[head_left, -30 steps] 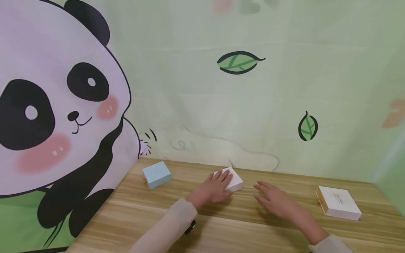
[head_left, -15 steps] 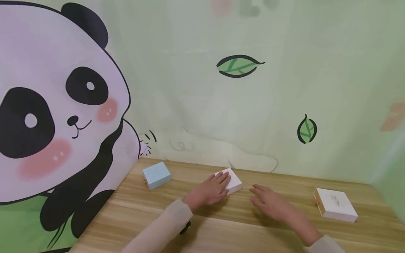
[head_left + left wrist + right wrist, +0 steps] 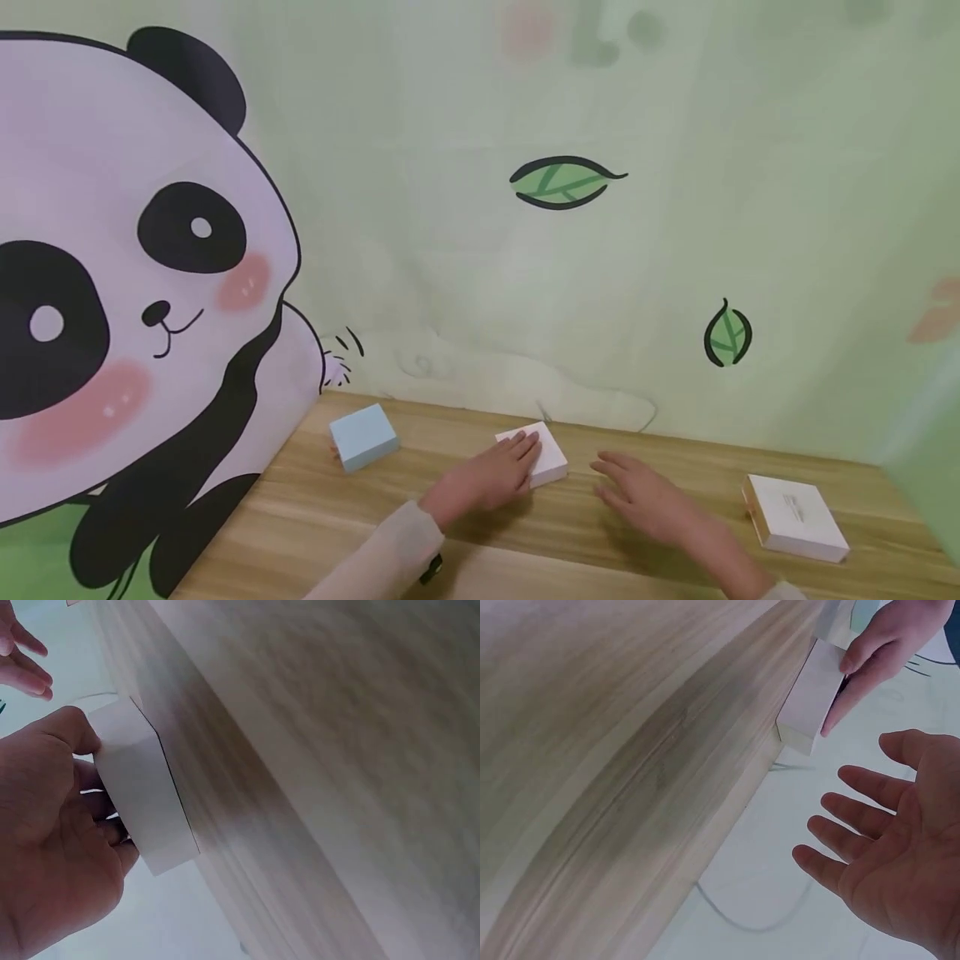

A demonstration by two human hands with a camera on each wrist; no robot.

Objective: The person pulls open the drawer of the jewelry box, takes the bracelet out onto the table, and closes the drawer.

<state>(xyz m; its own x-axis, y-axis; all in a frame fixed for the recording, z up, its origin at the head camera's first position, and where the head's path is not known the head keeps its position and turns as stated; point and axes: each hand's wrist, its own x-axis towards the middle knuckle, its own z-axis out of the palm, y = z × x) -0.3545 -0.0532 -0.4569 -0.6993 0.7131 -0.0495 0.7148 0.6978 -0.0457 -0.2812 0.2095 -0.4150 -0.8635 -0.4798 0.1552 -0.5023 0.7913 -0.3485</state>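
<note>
Left hand (image 3: pixel 491 475): laid over the white box (image 3: pixel 553 457), fingers straight across its flat top, thumb against the side nearest the person. Grip flat and unclenched — the fingers rest on the lid, not curled round it. Box is a low square-cornered slab, smooth and matte, plain on the faces I can see; it sits flat on the table (image 3: pixel 585 546), toward the back edge, around the middle of its width.

Right hand (image 3: pixel 648 496): in the air just to the right of the white box, apart from it. Grip wide and holding nothing; the right wrist view shows the fingers spread and the palm bare.

Table: pale wood grain, long streaks of tan and darker brown running side to side, smooth sheen.

Blue box (image 3: pixel 365 437): left of the white box, well apart from it, set at a slant; light blue, matte, crisp edges. Printed box (image 3: pixel 798 512): far right, well apart from the right hand; white, flat and squarish, small lettering on top, too small to read, brownish tone along its left side.

Behind: green backdrop (image 3: pixel 420 250), faintly creased like cloth — a large panda (image 3: pixel 75 183) at left, two black-outlined leaves. Sleeve (image 3: pixel 390 546) on the left arm pale and plain.
</note>
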